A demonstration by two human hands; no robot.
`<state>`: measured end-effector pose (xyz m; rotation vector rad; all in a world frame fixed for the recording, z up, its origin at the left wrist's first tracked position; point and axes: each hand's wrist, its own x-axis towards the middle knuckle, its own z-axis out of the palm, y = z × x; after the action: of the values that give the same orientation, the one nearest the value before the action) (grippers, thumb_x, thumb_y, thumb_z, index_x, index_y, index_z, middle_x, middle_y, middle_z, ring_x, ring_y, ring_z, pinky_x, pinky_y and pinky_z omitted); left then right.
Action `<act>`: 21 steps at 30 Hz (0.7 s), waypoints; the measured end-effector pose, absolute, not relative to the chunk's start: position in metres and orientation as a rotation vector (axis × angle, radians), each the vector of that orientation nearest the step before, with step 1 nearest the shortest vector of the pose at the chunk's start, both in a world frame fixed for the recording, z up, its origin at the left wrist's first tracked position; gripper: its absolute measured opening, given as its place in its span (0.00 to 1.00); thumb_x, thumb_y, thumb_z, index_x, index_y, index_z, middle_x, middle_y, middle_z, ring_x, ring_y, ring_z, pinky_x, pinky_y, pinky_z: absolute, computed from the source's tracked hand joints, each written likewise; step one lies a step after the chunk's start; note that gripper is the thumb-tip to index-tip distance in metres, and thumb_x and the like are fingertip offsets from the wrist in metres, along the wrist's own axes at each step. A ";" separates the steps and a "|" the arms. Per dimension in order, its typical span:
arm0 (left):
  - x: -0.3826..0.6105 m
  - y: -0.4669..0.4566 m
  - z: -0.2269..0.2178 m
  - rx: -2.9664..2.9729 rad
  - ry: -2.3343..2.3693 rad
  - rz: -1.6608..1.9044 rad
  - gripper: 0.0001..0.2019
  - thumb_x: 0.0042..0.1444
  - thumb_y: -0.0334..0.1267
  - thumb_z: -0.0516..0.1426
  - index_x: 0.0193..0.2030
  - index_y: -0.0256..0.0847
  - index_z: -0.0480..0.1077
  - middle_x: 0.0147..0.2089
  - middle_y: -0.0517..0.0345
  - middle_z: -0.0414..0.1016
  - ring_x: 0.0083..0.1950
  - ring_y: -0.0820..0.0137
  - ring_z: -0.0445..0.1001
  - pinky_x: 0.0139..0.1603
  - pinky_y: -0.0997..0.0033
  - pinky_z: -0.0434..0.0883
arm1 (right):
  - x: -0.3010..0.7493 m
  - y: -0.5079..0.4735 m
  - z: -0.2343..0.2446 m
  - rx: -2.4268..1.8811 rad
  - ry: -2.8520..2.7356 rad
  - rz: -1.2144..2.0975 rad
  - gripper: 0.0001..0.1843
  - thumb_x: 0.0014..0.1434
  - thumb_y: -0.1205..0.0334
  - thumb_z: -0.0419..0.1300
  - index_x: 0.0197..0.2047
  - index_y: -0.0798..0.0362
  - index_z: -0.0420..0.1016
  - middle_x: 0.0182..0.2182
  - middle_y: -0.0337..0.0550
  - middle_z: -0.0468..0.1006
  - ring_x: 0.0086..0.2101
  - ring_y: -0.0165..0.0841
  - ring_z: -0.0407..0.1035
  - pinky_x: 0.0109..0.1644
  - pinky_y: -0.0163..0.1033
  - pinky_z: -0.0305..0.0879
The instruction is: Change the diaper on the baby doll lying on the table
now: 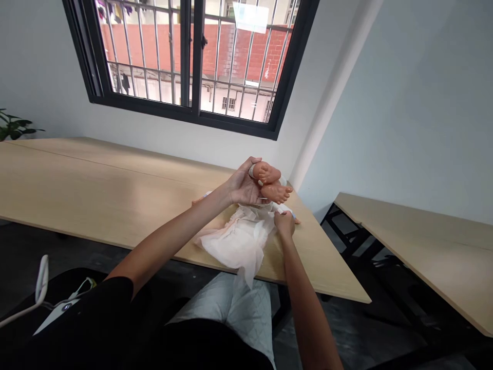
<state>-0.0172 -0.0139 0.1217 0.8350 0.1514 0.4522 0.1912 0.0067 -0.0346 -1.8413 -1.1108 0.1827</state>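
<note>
A baby doll (276, 193) lies on the table with its bare feet raised toward me. My left hand (245, 186) is wrapped round its lower legs, just below the two feet. Sheer pale pink and white fabric, like a doll's dress (241, 239), spreads from under the doll and drapes over the table's front edge. At the right side of this cloth, my right hand (284, 224) is closed with its fingers pinching the edge. A small doll hand (297, 221) shows just beyond it. The doll's head and most of its body are hidden behind the legs and my left hand.
The wooden table (96, 180) runs along the wall under a barred window (192, 67). To the right, across a gap, stands a second table (423, 231). A plant (15, 127) is at the far left, and a white curved frame (41, 280) is at lower left.
</note>
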 end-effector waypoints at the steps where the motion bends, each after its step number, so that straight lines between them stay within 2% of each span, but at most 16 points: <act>1: -0.017 -0.014 0.122 0.839 0.154 0.455 0.29 0.54 0.57 0.50 0.51 0.33 0.66 0.46 0.39 0.76 0.46 0.53 0.77 0.45 0.53 0.71 | 0.191 0.004 -0.032 -1.875 -1.065 0.078 0.10 0.52 0.60 0.56 0.38 0.56 0.67 0.37 0.57 0.74 0.40 0.47 0.69 0.42 0.45 0.61; 3: -0.016 -0.014 0.122 0.839 0.149 0.458 0.29 0.54 0.57 0.50 0.51 0.32 0.66 0.46 0.39 0.76 0.46 0.53 0.77 0.45 0.53 0.71 | 0.187 0.001 -0.027 -1.844 -1.066 -0.138 0.15 0.52 0.61 0.56 0.43 0.57 0.65 0.44 0.60 0.71 0.47 0.48 0.66 0.49 0.47 0.59; 5: -0.015 -0.016 0.122 0.828 0.142 0.458 0.29 0.54 0.57 0.50 0.51 0.32 0.67 0.45 0.39 0.76 0.45 0.53 0.77 0.45 0.53 0.71 | 0.177 -0.001 -0.024 -1.700 -1.241 -0.193 0.13 0.54 0.60 0.53 0.43 0.56 0.64 0.42 0.55 0.72 0.44 0.44 0.67 0.48 0.45 0.61; 9: -0.016 -0.019 0.123 0.803 0.120 0.442 0.27 0.55 0.55 0.50 0.49 0.31 0.68 0.44 0.39 0.77 0.44 0.53 0.77 0.42 0.56 0.72 | 0.152 0.000 -0.029 -1.510 -1.654 0.140 0.09 0.58 0.58 0.51 0.35 0.53 0.67 0.30 0.44 0.74 0.31 0.37 0.69 0.38 0.39 0.63; 13: -0.016 -0.017 0.121 0.807 0.120 0.439 0.27 0.55 0.57 0.50 0.46 0.32 0.69 0.45 0.37 0.77 0.45 0.53 0.77 0.42 0.56 0.72 | 0.136 0.001 -0.037 -1.570 -1.761 0.234 0.08 0.57 0.60 0.55 0.29 0.52 0.70 0.31 0.47 0.78 0.36 0.40 0.72 0.42 0.41 0.65; 16: -0.015 -0.017 0.118 0.815 0.097 0.420 0.24 0.55 0.56 0.50 0.42 0.34 0.69 0.43 0.39 0.77 0.44 0.54 0.77 0.40 0.57 0.72 | 0.128 0.002 -0.039 -1.406 -1.811 0.363 0.07 0.56 0.62 0.55 0.34 0.52 0.73 0.37 0.46 0.79 0.40 0.39 0.73 0.48 0.42 0.66; 19: -0.013 -0.019 0.117 0.833 0.065 0.416 0.22 0.55 0.55 0.51 0.38 0.35 0.69 0.42 0.40 0.78 0.43 0.55 0.77 0.40 0.57 0.73 | 0.122 0.003 -0.039 -1.287 -1.770 0.433 0.14 0.58 0.59 0.53 0.45 0.53 0.72 0.46 0.49 0.77 0.45 0.39 0.72 0.53 0.45 0.65; 21: -0.013 -0.019 0.118 0.849 0.066 0.422 0.22 0.55 0.55 0.51 0.37 0.35 0.69 0.43 0.40 0.77 0.43 0.55 0.78 0.39 0.59 0.73 | 0.120 0.004 -0.039 -1.313 -1.720 0.461 0.17 0.58 0.55 0.53 0.47 0.54 0.72 0.47 0.50 0.76 0.47 0.41 0.71 0.54 0.47 0.65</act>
<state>-0.0129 -0.0193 0.1178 0.8486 0.0658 0.4220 0.1205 0.0035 -0.0393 -1.3132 -1.7198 0.4613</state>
